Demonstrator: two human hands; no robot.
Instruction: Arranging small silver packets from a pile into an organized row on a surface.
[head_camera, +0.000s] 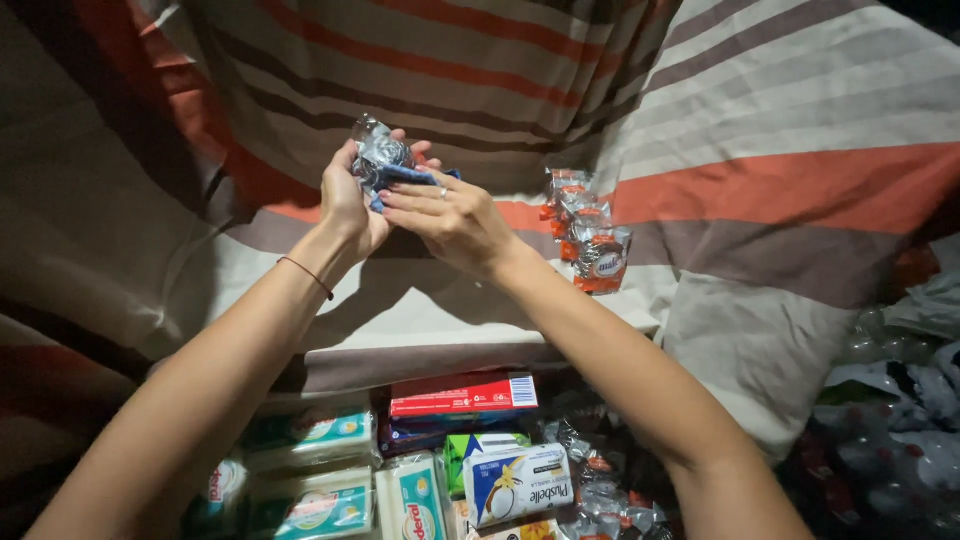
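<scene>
The blue packet (400, 176) is partly hidden by the right hand (452, 222). The near soap packs (330, 505) are cut off by the bottom edge. The dark bags (900, 420) at right cannot be made out.

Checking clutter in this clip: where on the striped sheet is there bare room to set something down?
Bare striped sheet lies right of the orange-wrapped packets, and left of the left hand, which with the right hand holds a blue-and-clear packet. Near edge is crowded: red box, soap packs.

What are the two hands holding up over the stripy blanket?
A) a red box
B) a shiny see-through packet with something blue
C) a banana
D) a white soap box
B: the left hand and right hand together grip a crinkly clear packet with blue inside.
</scene>
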